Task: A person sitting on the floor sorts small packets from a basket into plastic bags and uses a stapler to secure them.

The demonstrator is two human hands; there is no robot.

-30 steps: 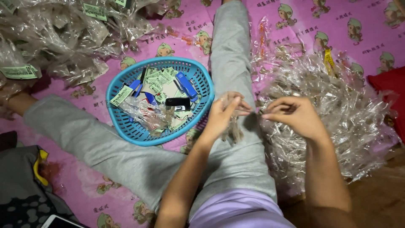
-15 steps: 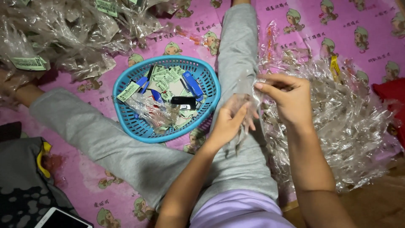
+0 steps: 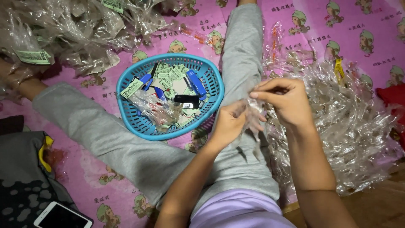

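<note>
Both hands meet over my grey-trousered right leg [image 3: 242, 63]. My left hand [image 3: 228, 123] and my right hand [image 3: 283, 100] together pinch one small clear plastic wrapper [image 3: 254, 118], which hangs crumpled between the fingers. Just left of the hands stands a round blue plastic basket [image 3: 126, 110] holding green paper slips, small blue and black items and some clear wrappers. A big heap of clear wrappers [image 3: 354, 126] lies to the right of my right hand.
Another pile of crumpled clear wrappers with green labels [image 3: 80, 29] fills the top left. A pink patterned mat [image 3: 84, 169] covers the floor. A phone [image 3: 61, 216] and a dark grey bag with yellow trim [image 3: 25, 169] lie bottom left; something red [image 3: 394, 97] at the right edge.
The right hand has lifted slightly and drawn closer to the left; both keep working the same wrapper. The view has shifted a little, bringing the phone more into sight.
</note>
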